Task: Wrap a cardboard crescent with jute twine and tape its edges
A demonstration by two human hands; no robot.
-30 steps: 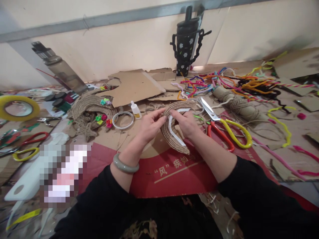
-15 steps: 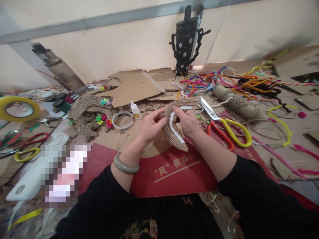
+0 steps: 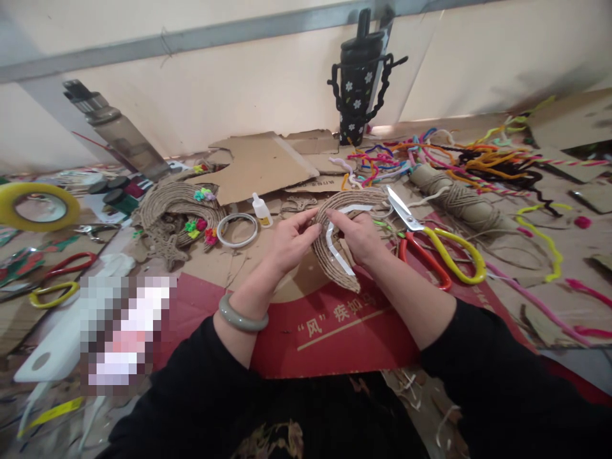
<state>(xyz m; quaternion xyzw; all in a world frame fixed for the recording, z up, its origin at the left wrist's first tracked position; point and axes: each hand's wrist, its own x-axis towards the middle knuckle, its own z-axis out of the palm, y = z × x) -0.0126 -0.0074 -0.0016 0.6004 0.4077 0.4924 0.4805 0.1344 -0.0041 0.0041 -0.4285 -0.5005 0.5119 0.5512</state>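
Note:
A crescent of coiled brown twine (image 3: 329, 260) is held over the red-printed cardboard (image 3: 282, 347). White tape (image 3: 340, 255) runs in strips along its inner curve. My left hand (image 3: 295, 243) grips the crescent's outer left edge, thumb on top. With fingers closed, my right hand (image 3: 359, 234) pinches the inner edge by the tape; its fingertips are partly hidden. Scissors (image 3: 430, 239) with red and yellow handles lie open just right of my right hand. A small white glue bottle (image 3: 261, 210) and a ring-shaped roll of tape (image 3: 237, 230) stand left of the crescent.
Another twine piece with coloured flowers (image 3: 179, 213) lies at the left, near a yellow tape roll (image 3: 38, 207). A twine spool (image 3: 454, 194) and tangled pipe cleaners (image 3: 478, 159) spread across the right. A black tumbler (image 3: 357, 89) stands at the back, cardboard (image 3: 262, 167) before it.
The whole view has shifted very slightly. Both hands keep nearly the same hold on the twine crescent, and nothing else visibly moved.

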